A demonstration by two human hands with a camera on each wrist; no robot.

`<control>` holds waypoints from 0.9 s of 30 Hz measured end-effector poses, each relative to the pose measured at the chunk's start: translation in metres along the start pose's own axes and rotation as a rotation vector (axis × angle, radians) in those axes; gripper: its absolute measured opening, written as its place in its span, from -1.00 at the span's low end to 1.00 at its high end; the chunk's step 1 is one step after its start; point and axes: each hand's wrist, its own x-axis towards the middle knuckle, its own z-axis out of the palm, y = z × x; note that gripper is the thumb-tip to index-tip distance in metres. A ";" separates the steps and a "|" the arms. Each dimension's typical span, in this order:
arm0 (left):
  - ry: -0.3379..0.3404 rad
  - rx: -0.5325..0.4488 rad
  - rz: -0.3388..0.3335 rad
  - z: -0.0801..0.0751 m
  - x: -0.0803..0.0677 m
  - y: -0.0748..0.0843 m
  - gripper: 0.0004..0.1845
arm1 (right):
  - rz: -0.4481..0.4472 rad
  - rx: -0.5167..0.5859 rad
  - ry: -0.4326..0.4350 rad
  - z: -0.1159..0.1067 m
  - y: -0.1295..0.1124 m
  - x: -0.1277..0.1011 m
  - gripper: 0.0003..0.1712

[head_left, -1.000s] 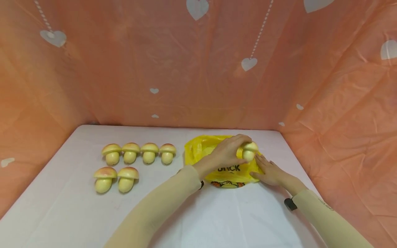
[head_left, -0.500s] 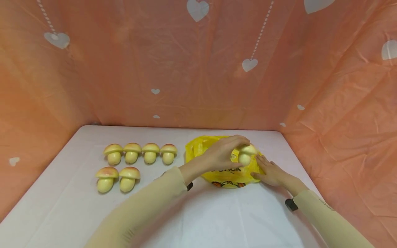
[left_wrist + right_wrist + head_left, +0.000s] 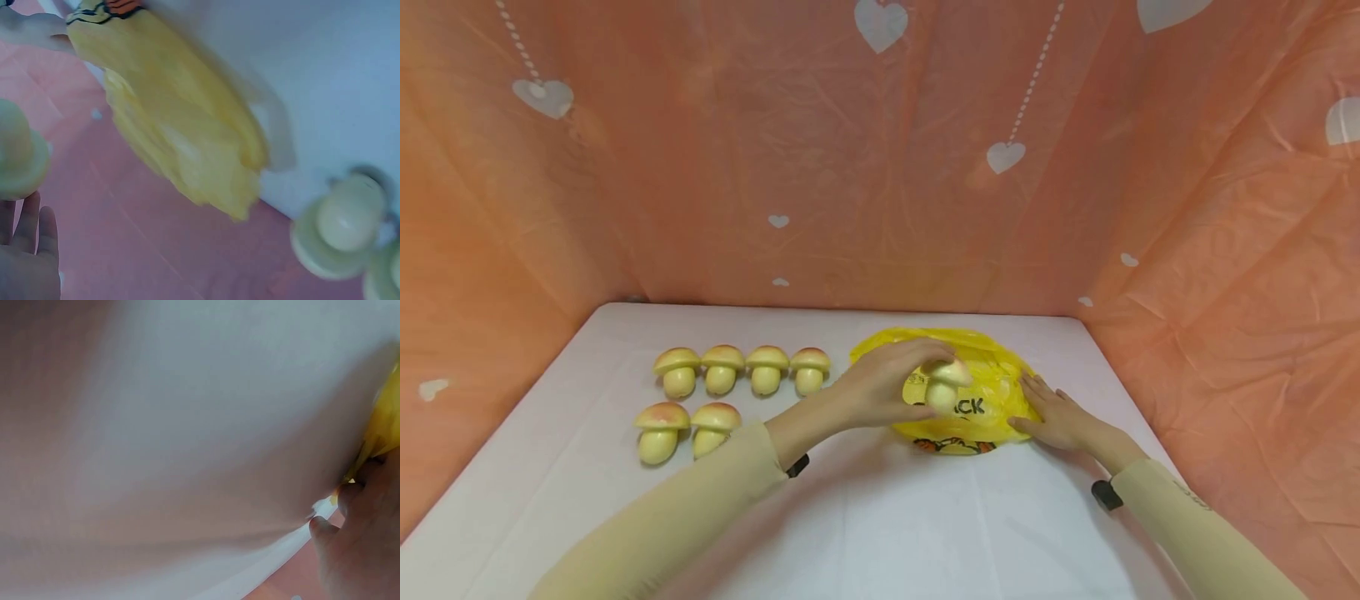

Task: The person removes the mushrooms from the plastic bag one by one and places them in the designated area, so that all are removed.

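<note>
On the white worktop (image 3: 880, 517), walled in by an orange backdrop with white hearts (image 3: 880, 167), a yellow plastic bag (image 3: 992, 392) lies flat right of centre, black lettering and an orange print on its near edge. Left hand (image 3: 887, 387) hovers over the bag's left part, grip curled round a toy mushroom (image 3: 943, 385), held by the cap, pale stem pointing down, just above the bag. Left wrist view: same mushroom (image 3: 19, 159) beside the fingers (image 3: 28, 250), bag (image 3: 181, 144) beyond. Right hand (image 3: 1051, 414) rests on the bag's right edge, fingers straight and spread, pressing the plastic to the worktop; right wrist view shows fingertips (image 3: 350, 494) on the yellow film. Left of the bag, well apart: six more mushrooms, upright, four in a back row (image 3: 745, 369), two in front (image 3: 687, 427).
</note>
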 end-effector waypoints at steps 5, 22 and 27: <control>0.010 0.039 -0.035 -0.019 -0.030 -0.007 -0.29 | 0.007 -0.026 -0.001 -0.002 -0.002 -0.001 0.11; 0.027 0.109 -0.102 -0.069 -0.112 -0.021 -0.26 | 0.017 -0.005 0.003 -0.003 -0.003 -0.005 0.14; 0.044 0.139 -0.145 -0.081 -0.135 -0.024 -0.25 | 0.019 0.001 0.005 0.000 -0.003 -0.003 0.15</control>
